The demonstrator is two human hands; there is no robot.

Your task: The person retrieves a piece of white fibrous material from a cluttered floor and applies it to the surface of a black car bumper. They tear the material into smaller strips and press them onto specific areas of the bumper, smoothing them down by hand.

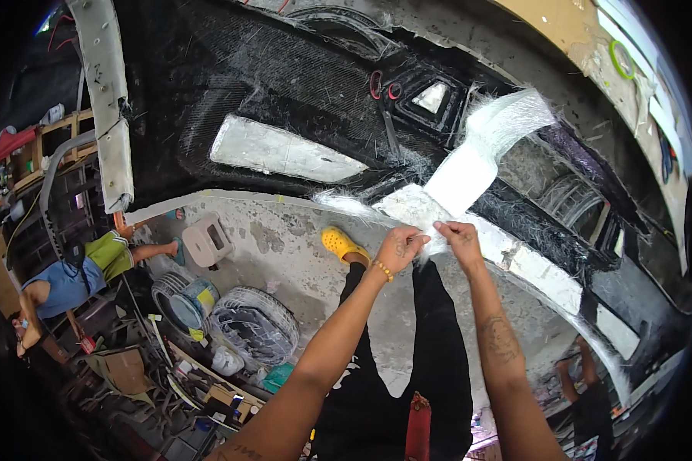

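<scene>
In front of me lies a large black fibreglass panel, with rough white patches and frayed fibres along its near edge. My left hand and my right hand are close together at that edge, each with thumb and fingers pinched. Between them is a wisp of white fibreglass strands, seemingly held by both; exactly how each grips it is partly hidden. Just beyond, a white strip of fibreglass mat lies across the panel, its far end loose and curled. Scissors with red and black handles rest on the panel, left of the strip.
Around my feet is worn concrete, with my yellow clog under the panel edge. At left are a beige stool, a tire, a bucket and a person in a blue top. Another person is at lower right.
</scene>
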